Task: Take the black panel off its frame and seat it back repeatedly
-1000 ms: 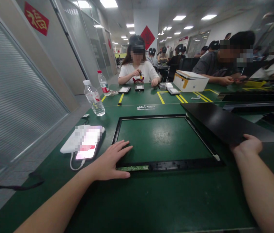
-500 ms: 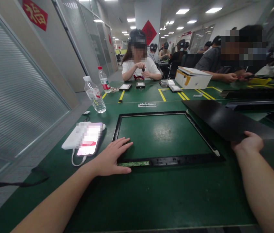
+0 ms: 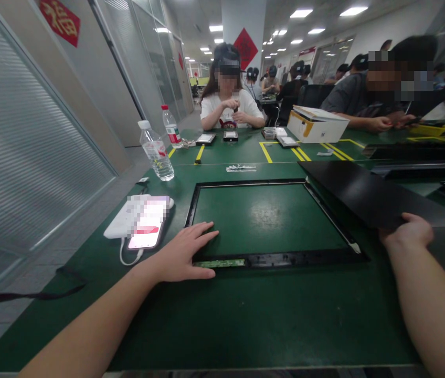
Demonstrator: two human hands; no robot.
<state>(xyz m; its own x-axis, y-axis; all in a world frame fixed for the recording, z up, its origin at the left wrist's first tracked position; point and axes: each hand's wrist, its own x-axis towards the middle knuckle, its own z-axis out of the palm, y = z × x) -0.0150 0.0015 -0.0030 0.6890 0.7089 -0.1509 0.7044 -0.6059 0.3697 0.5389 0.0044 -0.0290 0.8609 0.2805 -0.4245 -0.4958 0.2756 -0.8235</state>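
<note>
A thin black rectangular frame (image 3: 285,259), like a screen bezel, lies flat on the green table. A narrow green circuit board (image 3: 222,263) sits in its near side, toward the left. Over the frame's near left corner rests my left hand (image 3: 185,254), fingers spread, thumb beside the circuit board. To the right, a dark flat panel (image 3: 364,191) is held at its near edge by my right hand (image 3: 407,233), thumb on top and the other fingers hidden beneath. The panel is tilted, with its far left corner near the frame's far right corner.
Left of the frame lie a lit phone (image 3: 149,223) and a white device with a cable. Two water bottles (image 3: 157,152) stand farther back. Across the table a person handles a small item near several drives (image 3: 230,136). A white box (image 3: 317,126) and long black strips (image 3: 415,152) are at right.
The view has shifted slightly, so everything appears a little to the right and higher. Both hands, the frame and the panel keep their places.
</note>
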